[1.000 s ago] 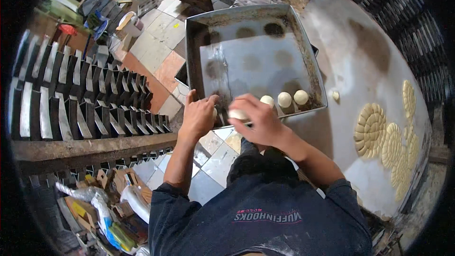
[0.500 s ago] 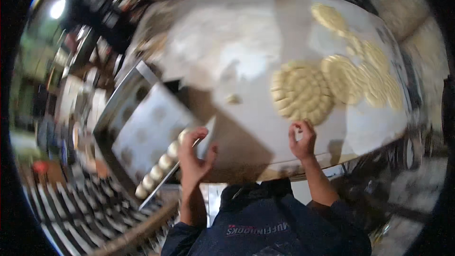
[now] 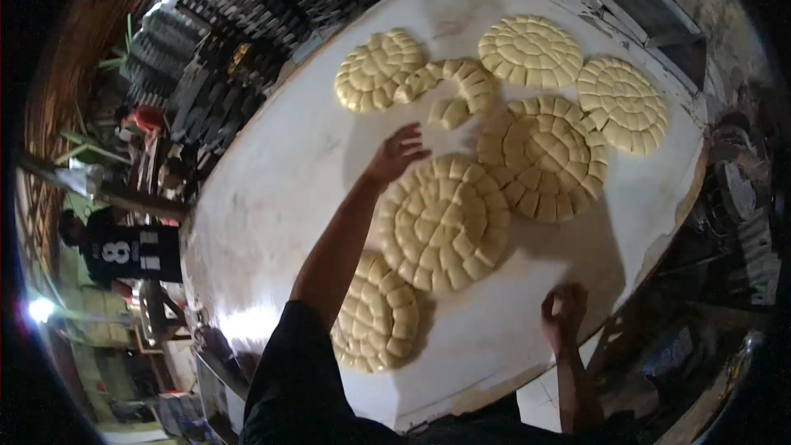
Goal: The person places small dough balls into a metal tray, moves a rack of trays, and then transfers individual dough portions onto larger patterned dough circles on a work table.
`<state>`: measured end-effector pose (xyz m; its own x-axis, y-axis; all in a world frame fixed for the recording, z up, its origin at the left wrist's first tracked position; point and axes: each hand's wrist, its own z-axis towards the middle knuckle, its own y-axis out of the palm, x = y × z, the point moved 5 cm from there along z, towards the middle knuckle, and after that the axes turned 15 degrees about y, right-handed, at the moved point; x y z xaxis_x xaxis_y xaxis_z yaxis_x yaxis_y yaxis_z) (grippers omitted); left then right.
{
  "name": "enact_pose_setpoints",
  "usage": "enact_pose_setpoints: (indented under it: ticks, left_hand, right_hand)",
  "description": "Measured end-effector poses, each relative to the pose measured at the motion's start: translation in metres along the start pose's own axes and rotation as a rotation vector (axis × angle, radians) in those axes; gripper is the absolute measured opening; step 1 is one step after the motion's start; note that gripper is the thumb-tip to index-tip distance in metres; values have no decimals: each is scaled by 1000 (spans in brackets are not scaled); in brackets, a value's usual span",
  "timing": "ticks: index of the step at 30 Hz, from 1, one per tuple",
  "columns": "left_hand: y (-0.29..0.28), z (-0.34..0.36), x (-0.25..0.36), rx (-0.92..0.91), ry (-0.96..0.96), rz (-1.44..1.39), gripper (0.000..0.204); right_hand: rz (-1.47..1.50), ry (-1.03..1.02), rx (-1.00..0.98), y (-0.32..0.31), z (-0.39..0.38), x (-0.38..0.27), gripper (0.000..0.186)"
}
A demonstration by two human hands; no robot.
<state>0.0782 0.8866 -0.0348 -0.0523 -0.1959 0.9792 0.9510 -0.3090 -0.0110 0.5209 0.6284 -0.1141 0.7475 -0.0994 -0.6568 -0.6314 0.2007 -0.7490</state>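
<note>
Dough rounds [image 3: 445, 222] scored into pieces, spread mid-table to far right; left hand [image 3: 397, 152] open-fingered over the broken ring [image 3: 453, 91], holding nothing; right hand [image 3: 563, 313] curled shut near table edge [image 3: 527, 375]; bare floured room on left

The left hand [image 3: 398, 152] reaches over scored dough rounds [image 3: 445, 222] on a white table [image 3: 272, 198]; the right hand [image 3: 563, 313] rests clenched near its edge.

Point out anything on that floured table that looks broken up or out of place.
One dough round near the far edge is broken: only a curved arc of cut pieces is left, while the other rounds are whole discs. The left hand reaches toward it. The table's near edge looks chipped and worn.
</note>
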Motion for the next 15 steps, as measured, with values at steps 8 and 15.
enact_pose_setpoints:
  ticks: [8, 15]
  left_hand:
    - [40, 153, -83, 201, -339, 1149, 67]
    - [92, -6, 2, 549, -29, 1100, 38]
  right_hand:
    - [72, 7, 26, -13, 8, -8, 17]
    - [168, -97, 140, -25, 18, -19, 10]
